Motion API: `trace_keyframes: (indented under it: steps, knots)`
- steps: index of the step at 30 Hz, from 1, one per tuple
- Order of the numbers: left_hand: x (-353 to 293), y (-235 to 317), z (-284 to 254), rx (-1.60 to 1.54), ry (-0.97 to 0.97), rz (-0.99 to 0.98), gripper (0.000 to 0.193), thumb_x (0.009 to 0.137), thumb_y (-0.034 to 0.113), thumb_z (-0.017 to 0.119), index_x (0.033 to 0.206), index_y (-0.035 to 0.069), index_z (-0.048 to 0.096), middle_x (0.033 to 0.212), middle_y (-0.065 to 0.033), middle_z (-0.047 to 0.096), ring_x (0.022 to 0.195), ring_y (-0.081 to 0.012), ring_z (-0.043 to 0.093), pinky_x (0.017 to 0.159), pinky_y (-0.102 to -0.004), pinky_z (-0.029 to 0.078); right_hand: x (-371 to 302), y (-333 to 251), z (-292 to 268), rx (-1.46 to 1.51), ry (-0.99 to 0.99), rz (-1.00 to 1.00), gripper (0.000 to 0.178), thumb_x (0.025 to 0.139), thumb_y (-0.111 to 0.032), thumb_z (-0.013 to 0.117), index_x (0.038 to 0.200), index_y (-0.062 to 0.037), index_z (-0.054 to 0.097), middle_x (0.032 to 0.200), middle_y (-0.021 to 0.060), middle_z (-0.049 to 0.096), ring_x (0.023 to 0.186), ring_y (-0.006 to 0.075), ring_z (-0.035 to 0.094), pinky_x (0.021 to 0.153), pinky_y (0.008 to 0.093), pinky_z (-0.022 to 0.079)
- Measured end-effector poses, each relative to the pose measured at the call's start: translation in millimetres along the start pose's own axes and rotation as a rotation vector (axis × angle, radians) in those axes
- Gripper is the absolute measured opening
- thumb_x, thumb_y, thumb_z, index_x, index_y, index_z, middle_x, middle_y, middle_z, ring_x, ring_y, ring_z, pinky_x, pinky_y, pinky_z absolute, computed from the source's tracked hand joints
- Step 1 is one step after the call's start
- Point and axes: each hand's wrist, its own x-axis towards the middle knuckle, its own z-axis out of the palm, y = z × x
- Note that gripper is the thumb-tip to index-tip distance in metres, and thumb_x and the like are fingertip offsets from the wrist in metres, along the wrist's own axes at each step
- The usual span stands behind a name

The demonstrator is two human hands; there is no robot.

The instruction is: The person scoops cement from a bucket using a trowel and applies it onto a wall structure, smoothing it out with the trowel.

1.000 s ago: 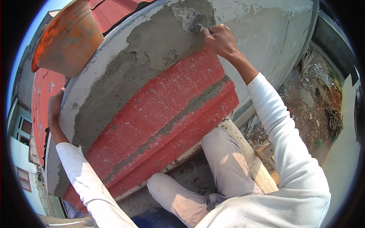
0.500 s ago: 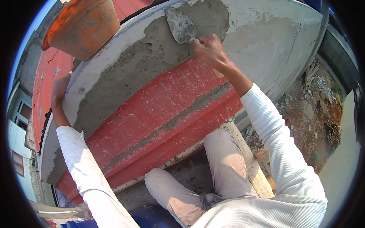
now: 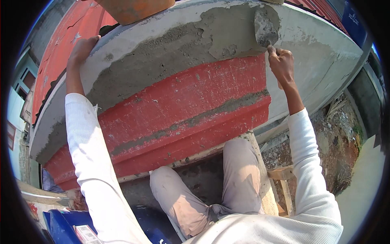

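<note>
Our right hand (image 3: 281, 65) is wrapped around the trowel (image 3: 266, 28), its blade ahead against mortar (image 3: 233, 30); our farther left hand (image 3: 82, 52) (grip we cannot tell) touches the wall (image 3: 126, 38).

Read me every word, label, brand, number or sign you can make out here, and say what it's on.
None can be read clearly.
Blue object, upper right: white lettering, too small.
Blue object, lower left: pale printed label, too small.
Blue surface, bottom edge: white mark, cut off by the frame.
Trowel in the right hand: no lettering visible.
</note>
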Motion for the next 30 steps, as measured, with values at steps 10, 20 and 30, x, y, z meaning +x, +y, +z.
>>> trace_keyframes:
  steps: [10, 20, 30]
  knots:
    - [-5.9, -2.7, -0.1, 0.048, -0.058, -0.030, 0.062, 0.097, 0.056, 0.054, 0.084, -0.001, 0.073, 0.079, -0.0163, 0.069, 0.077, -0.0259, 0.065, 0.079, -0.0424, 0.048, -24.2, -99.7, -33.8, 0.443, -0.302, 0.078, 0.046, 0.101, -0.030, 0.069, 0.064, -0.0052, 0.058, 0.055, 0.0005, 0.050, 0.046, 0.0076, 0.047, 0.043, 0.0265, 0.037]
    - [-36.1, 55.7, -17.4, 0.072, -0.074, -0.258, 0.054, 0.096, 0.051, 0.050, 0.087, 0.007, 0.079, 0.086, -0.0202, 0.076, 0.097, -0.0394, 0.071, 0.101, -0.0447, 0.046, -54.5, -154.8, -79.8, 0.259, -0.745, 0.561, 0.020, 0.092, -0.009, 0.062, 0.073, -0.0017, 0.059, 0.063, 0.0035, 0.057, 0.053, 0.0112, 0.053, 0.050, 0.0290, 0.042]
    - [-31.4, 39.8, -14.0, -0.030, -0.117, -0.268, 0.052, 0.095, 0.050, 0.055, 0.085, 0.005, 0.079, 0.082, -0.0207, 0.074, 0.091, -0.0383, 0.069, 0.103, -0.0409, 0.044, -95.7, -245.8, -155.5, -0.257, -1.058, 0.655, 0.034, 0.080, -0.022, 0.061, 0.091, 0.0098, 0.063, 0.076, 0.0262, 0.064, 0.076, 0.0407, 0.064, 0.077, 0.0498, 0.050]
